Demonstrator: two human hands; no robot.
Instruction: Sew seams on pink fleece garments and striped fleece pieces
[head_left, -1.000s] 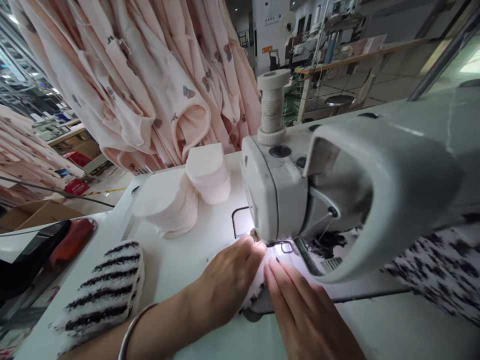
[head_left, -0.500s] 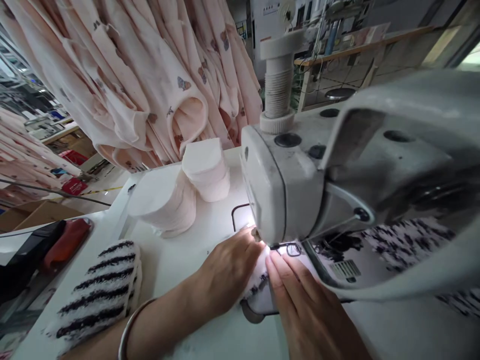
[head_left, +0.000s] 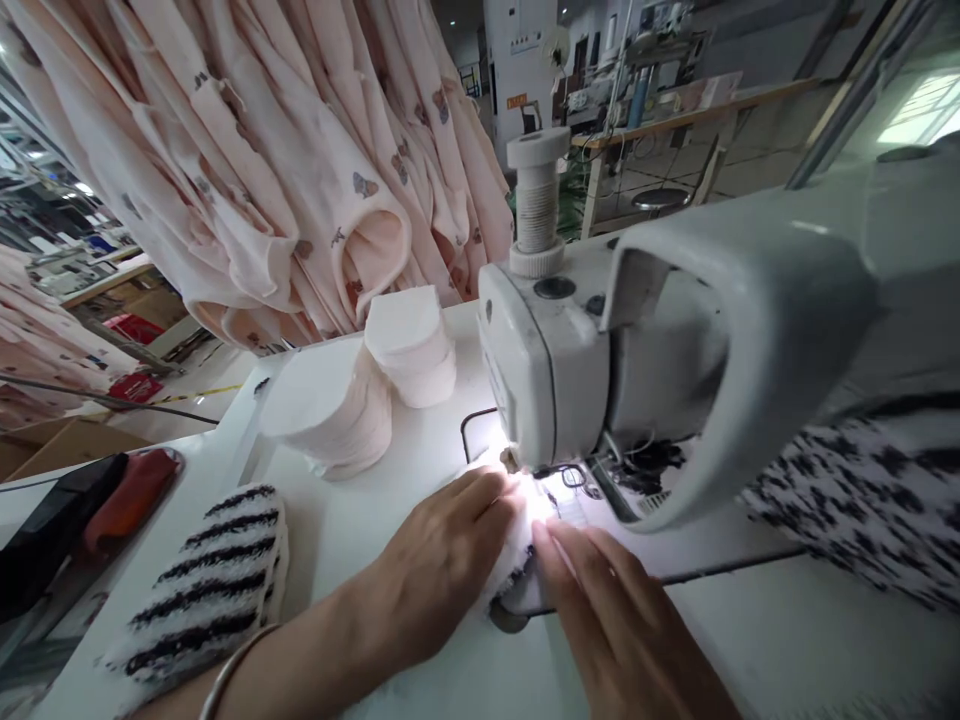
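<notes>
A white fluffy fabric piece with black marks (head_left: 511, 568) lies under the lit needle area of a sewing machine (head_left: 581, 385). My left hand (head_left: 442, 560), a bangle on its wrist, is closed on this piece with curled fingers, just left of the needle. At the piece's right edge, my right hand (head_left: 611, 610) has its fingers stretched out, the tips touching the edge. The needle and the fabric's far end are partly hidden by the machine head and glare. Beside my left forearm lies a stack of black-and-white striped fluffy pieces (head_left: 214, 570).
Two stacks of white rounded pieces, a larger one (head_left: 330, 410) and a smaller one (head_left: 412, 345), stand behind my left hand. Pale pink printed garments (head_left: 277, 170) hang beyond the table. Black-and-white fluffy fabric (head_left: 862, 490) lies at right. Red and black items (head_left: 124, 505) sit at far left.
The view has shifted, so the machine looks smaller and more fabric shows at right. My left fingers have curled more over the piece. My right hand stays at its edge, slightly lower in view.
</notes>
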